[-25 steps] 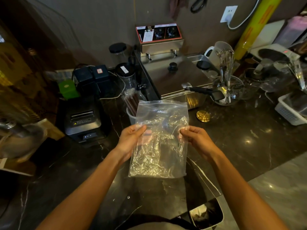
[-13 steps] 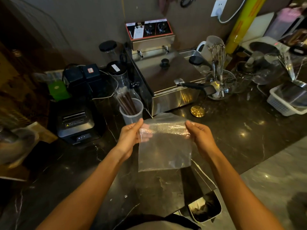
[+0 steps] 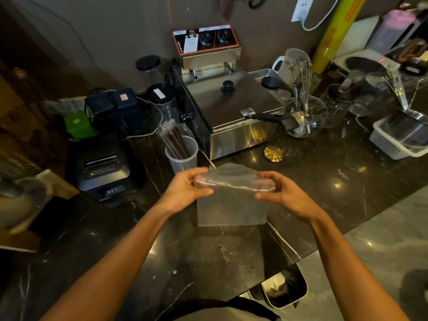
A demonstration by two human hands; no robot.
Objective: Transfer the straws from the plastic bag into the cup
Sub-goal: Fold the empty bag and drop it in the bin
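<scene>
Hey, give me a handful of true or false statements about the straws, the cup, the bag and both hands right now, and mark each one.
1. The straws stand in the cup. True.
2. The plastic bag is held by one hand only. False: the left hand and the right hand both grip its upper edge.
3. The bag looks empty. True.
4. The cup lies on its side. False: it stands upright.
5. The cup stands right of the fryer. False: it stands on its left.

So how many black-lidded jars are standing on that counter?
3 that I can see: one jar by the wall, one in front of it behind the cup, one right of the fryer. Clutter may hide more.
</scene>
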